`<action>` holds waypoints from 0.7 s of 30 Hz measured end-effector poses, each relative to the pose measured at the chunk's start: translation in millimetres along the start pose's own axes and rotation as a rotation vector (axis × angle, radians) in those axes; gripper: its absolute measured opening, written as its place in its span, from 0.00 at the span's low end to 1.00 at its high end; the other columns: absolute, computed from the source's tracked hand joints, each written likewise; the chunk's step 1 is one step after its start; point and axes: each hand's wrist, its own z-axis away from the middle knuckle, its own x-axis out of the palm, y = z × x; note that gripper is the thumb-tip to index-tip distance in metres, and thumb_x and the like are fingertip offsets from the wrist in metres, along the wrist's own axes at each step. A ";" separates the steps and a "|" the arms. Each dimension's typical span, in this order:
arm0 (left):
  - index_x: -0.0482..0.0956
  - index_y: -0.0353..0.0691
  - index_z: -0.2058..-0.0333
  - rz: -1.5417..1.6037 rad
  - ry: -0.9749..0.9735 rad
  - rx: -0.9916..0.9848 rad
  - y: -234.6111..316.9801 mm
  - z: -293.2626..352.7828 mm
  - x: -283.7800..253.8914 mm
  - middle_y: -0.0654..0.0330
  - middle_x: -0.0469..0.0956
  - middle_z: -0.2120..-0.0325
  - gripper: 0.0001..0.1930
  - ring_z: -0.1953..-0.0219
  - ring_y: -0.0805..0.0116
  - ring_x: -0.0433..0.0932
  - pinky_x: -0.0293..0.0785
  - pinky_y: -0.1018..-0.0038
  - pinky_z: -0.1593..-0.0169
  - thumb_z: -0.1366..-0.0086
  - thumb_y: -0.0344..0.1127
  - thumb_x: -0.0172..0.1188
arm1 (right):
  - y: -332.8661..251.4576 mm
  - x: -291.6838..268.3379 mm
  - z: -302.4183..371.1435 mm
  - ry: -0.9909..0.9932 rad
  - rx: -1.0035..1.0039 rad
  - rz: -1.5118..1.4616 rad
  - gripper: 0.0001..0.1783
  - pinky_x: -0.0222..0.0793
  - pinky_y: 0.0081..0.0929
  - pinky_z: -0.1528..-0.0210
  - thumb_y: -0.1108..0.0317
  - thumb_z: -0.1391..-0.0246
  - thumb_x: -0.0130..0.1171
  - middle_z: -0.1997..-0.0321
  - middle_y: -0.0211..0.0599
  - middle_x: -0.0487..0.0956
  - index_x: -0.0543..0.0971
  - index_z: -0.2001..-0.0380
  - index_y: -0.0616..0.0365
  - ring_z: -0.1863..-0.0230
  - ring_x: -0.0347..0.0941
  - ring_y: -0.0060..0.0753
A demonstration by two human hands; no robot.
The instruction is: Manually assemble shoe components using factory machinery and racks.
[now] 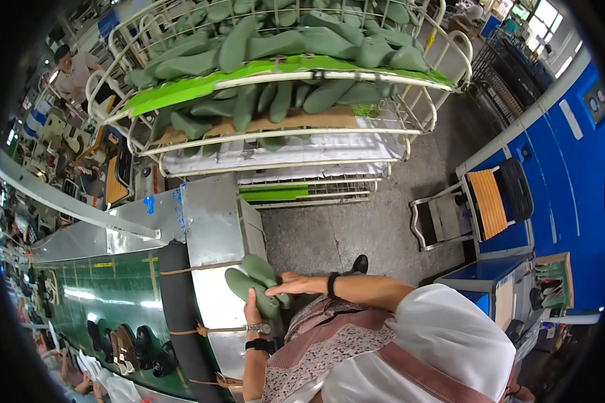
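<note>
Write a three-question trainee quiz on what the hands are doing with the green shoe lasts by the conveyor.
1. True or false: both hands are on the green shoe lasts.
2. Which is nearer the metal conveyor end: the left hand or the right hand?
3. What fills the wire rack ahead?
A) green lasts
B) folded cloth
C) paint cans

Key
1. True: the left hand grips them from below, the right lies on top.
2. The left hand.
3. A; more green lasts are piled on its shelves.
</note>
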 end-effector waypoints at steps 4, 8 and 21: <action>0.77 0.27 0.51 -0.282 -0.014 0.007 -21.2 27.4 147.7 0.52 0.82 0.57 0.24 0.61 0.63 0.83 0.81 0.67 0.56 0.36 0.43 0.67 | 36.9 -82.4 101.9 0.082 -0.096 -0.180 0.49 0.71 0.33 0.54 0.37 0.49 0.66 0.48 0.42 0.77 0.68 0.37 0.66 0.51 0.72 0.35; 0.79 0.28 0.53 -0.381 -0.217 -0.064 -71.2 37.7 278.6 0.53 0.83 0.59 0.24 0.62 0.64 0.84 0.81 0.68 0.58 0.40 0.42 0.72 | 90.1 -160.2 196.5 0.296 -0.172 -0.428 0.43 0.70 0.36 0.40 0.48 0.45 0.66 0.41 0.50 0.76 0.67 0.36 0.67 0.42 0.73 0.42; 0.79 0.32 0.52 -0.670 -0.808 -0.055 -182.3 4.2 574.4 0.60 0.82 0.60 0.16 0.59 0.73 0.81 0.77 0.74 0.56 0.33 0.38 0.63 | 158.0 -325.7 373.0 0.948 -0.298 -0.616 0.43 0.58 0.38 0.32 0.50 0.40 0.55 0.34 0.59 0.68 0.59 0.32 0.72 0.32 0.63 0.49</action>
